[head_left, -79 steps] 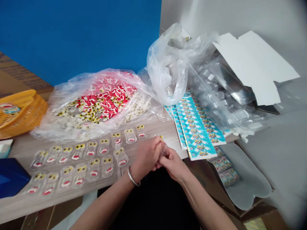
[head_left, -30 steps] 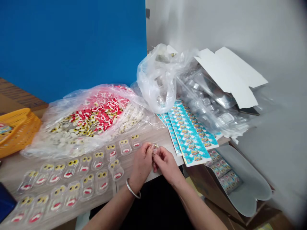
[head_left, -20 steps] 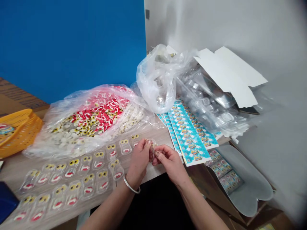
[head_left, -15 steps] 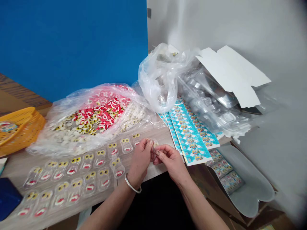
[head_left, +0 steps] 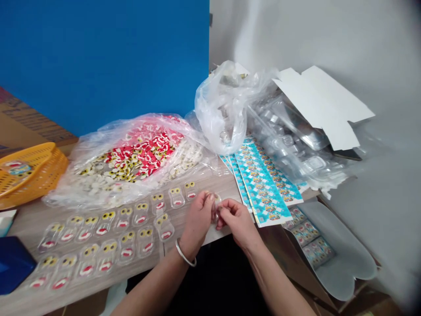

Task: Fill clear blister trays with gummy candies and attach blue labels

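A small clear plastic blister shell (head_left: 216, 205) is pinched between my two hands over the table's front edge. My left hand (head_left: 198, 217), with a silver bangle on the wrist, is closed on its left side. From the right, the bent thumb and fingers of my right hand (head_left: 237, 218) grip the same shell. My fingers hide most of it, so its contents cannot be made out. Left of my hands, several clear blister shells (head_left: 164, 228) lie in two rows, most with yellow-and-black eye pieces and a red-and-white mouth piece.
Behind the rows spreads an open plastic bag (head_left: 95, 184) of loose eye and mouth pieces. Blue printed card sheets (head_left: 263, 193) lie to the right, near bagged clear shells (head_left: 286, 140) and white card (head_left: 324, 101). An orange basket (head_left: 49, 171) and dark blue box (head_left: 15, 265) stand left.
The view has swung slightly left, so the table things appear farther right. Both hands stay on the shell; the right fingers have curled and shifted a little against it.
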The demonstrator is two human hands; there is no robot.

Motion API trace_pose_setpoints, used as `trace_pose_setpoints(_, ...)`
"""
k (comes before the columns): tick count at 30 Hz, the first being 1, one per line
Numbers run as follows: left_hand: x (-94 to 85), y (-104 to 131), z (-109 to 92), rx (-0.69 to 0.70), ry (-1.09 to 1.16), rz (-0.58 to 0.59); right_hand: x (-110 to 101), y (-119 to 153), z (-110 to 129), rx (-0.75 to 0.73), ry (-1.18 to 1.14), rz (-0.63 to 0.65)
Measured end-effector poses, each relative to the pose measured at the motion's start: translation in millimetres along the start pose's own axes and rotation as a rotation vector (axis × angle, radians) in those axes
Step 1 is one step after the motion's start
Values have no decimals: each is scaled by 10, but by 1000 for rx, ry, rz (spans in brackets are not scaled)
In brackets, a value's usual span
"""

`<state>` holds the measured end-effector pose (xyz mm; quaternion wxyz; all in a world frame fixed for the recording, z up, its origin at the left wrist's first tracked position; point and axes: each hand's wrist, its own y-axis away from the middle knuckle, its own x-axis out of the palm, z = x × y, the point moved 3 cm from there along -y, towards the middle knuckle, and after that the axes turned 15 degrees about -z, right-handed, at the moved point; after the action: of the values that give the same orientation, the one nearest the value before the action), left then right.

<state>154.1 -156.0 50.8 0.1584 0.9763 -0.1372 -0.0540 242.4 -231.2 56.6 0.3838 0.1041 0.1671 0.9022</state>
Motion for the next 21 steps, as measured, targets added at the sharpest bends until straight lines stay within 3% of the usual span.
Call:
trace_pose_setpoints(3, -63, 29, -102, 186, -98, -55, -28, 53, 39, -112, 121, -83)
trace_pose_setpoints(6, -157, 74, -236, 428, -220, -153, -56, 142, 116, -374, 365, -230)
trace_pose_setpoints(7, -166, 85, -254, 430, -211, -104, -54, 172, 141, -454, 425, -257)
trace_pose_setpoints(9, -155, 97, -242, 306, -111, 58, -34, 214, 173, -540, 478, -257)
trace_pose_setpoints(11, -141, 110, -206, 156, 8, 138, -5, 225, 176, -505, 424, -191)
trace_pose_setpoints(13, -133, 127, -170, 86, 61, 121, 22, 217, 155, -392, 294, -109)
trace_pose_setpoints(16, -127, 166, -135, 102, 41, 36, 42, 196, 103, -258, 122, -63)
trace_pose_setpoints(21, -105, 186, -92, 81, 25, -5, 38, 169, 34, -252, 57, -85)
